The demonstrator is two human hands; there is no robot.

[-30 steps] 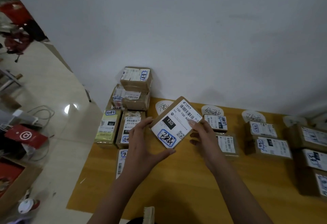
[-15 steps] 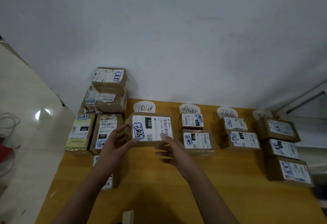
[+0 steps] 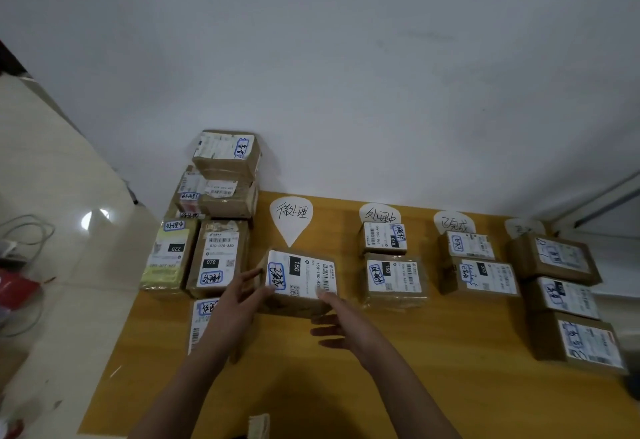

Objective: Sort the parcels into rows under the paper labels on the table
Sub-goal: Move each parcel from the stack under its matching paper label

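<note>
Two hands on one parcel [image 3: 304,276], head view. It lies flat on the table [image 3: 485,352], just near of the leftmost paper label [image 3: 291,217], alone beneath it. My left hand [image 3: 242,300] touches its left edge, fingers straight, not wrapped round it. My right hand [image 3: 341,324] rests one fingertip on the near right corner, other fingers loose and spread. Sorted parcels [image 3: 394,279] sit in rows to the right. Unsorted stack [image 3: 221,196] at far left.

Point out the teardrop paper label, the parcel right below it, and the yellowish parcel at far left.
teardrop paper label [image 3: 291,217]: head view, middle of the sheet.
parcel below it [image 3: 306,276]: head view, its white shipping label.
yellowish parcel [image 3: 165,265]: head view, its top face.
</note>
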